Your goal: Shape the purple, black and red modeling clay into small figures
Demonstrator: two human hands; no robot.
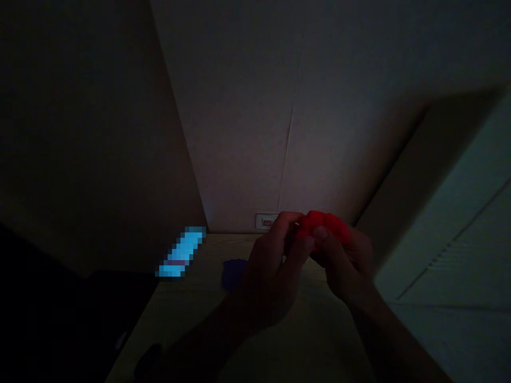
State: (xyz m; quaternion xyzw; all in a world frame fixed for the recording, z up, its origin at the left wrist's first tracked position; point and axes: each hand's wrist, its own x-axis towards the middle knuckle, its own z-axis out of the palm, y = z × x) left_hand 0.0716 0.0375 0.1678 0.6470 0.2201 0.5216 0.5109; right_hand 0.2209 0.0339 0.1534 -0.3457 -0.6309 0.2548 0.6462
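Note:
A soft-looking, lumpy red thing [325, 226] is held up between my two hands, above the wooden tabletop; the dim light does not show what it is made of. My left hand [275, 260] grips its left side, the thumb pressed against its lower edge. On the right, my right hand [345, 260] is closed around it with the thumb lying on its front. Behind my left hand, a dark blue piece [232, 274] with an uneven edge lies on the tabletop, partly hidden by that hand.
The wooden tabletop [183, 314] meets a pale wall [239, 133] with a socket or switch plate [261, 221] low on it. A bright, pixelated screen-like slab [182, 252] is at the back left. A dark object [147, 359] lies near the front left. Pale furniture [451, 234] stands on the right.

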